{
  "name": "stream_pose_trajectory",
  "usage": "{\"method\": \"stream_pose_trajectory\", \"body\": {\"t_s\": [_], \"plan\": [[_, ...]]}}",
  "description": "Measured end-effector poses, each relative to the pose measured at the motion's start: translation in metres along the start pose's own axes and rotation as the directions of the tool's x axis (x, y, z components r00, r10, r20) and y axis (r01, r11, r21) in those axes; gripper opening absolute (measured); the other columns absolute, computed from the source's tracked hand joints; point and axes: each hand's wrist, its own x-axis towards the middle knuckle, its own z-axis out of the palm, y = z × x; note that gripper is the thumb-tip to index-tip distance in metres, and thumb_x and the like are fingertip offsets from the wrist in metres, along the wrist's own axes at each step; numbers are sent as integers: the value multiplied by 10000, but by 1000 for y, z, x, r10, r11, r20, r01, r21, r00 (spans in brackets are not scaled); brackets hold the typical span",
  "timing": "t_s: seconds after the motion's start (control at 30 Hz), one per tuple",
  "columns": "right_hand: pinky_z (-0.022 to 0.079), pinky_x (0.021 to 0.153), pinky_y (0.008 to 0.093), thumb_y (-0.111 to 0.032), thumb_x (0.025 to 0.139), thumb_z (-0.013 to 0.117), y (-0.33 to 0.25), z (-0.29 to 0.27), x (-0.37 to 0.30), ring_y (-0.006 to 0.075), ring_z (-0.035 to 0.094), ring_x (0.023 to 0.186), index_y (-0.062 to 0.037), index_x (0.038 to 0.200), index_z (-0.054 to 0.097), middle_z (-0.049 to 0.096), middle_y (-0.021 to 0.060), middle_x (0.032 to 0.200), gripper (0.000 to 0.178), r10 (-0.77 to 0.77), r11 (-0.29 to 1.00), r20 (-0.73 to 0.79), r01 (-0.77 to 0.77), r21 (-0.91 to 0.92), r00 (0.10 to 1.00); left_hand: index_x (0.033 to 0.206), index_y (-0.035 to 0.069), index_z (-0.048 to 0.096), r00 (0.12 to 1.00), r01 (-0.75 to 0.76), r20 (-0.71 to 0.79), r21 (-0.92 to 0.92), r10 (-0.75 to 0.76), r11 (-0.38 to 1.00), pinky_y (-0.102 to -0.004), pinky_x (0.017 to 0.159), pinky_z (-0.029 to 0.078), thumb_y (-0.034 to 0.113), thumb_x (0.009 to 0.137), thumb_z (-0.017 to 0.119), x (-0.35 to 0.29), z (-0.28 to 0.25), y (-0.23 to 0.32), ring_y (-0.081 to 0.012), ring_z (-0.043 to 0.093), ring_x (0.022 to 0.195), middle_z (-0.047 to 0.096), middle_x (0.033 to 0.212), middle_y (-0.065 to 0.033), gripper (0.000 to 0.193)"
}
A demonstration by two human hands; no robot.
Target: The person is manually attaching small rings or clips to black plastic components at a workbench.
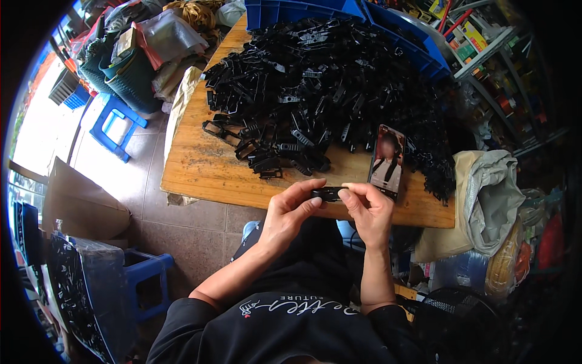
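A small black plastic clip (328, 193) sits pinched between both hands just above the near edge of the wooden table (200, 170), close to the person's chest. The left hand (291, 209) closes thumb and forefinger on the clip's left end, and the right hand (371, 209) closes its fingertips on the right end, so both grips are shut tight around the one small piece. Just beyond the hands a large heap of black plastic clips (327, 91) covers most of the tabletop, with loose ones straggling toward the near edge. A phone (387, 161) leans upright against the heap's right side, just past the right hand, its screen lit. At the table's far end stand blue plastic bins (291, 12), partly buried by the heap. To the right of the table slumps a grey and tan sack (491, 200), with yellow and red bagged goods (509, 267) below it and shelves of small coloured boxes (473, 36) above. To the left are a blue plastic stool (115, 127) on the tiled floor, a green basket (130, 79) stuffed with clear bags, a flat brown cardboard piece (79, 200), and nearer, a clear bag of black parts (79, 285) resting by another blue stool (145, 273).
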Motion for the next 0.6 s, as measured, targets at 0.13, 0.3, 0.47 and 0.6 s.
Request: {"method": "stream_pose_trajectory", "body": {"t_s": [0.13,0.3,0.47,0.6], "plan": [[420,536,196,-98,769,705,-2,9,0,71,535,579,16,907,634,608,57,694,193,-99,992,-33,96,-85,995,1209,-4,498,999,-9,-31,0,9,1000,-240,795,458,69,873,556,-1,2,3,-110,571,868,600,957,-63,349],[367,503,165,-115,762,717,-4,20,-4,23,457,534,15,995,627,565,-10,621,283,-79,991,10,80,-106,997,1187,-1,513,998,8,-55,5,-8,1000,-223,761,446,95,859,586,-6,-4,8,-96,554,802,588,900,-42,350],[408,514,203,-92,765,705,11,24,13,51,461,516,-11,1012,626,518,-16,565,272,-186,961,-82,164,-221,979,1129,-17,542,988,-21,-153,30,26,999,-232,730,438,58,815,593,-18,-20,20,-121,553,742,586,853,-63,327],[459,659,303,-81,724,705,12,29,35,224,564,734,-8,991,609,576,95,876,293,-350,797,69,336,-502,934,1123,-6,542,960,-133,-246,20,134,991,-242,730,464,55,839,571,-16,-41,23,-106,564,753,595,829,-46,292]]}}
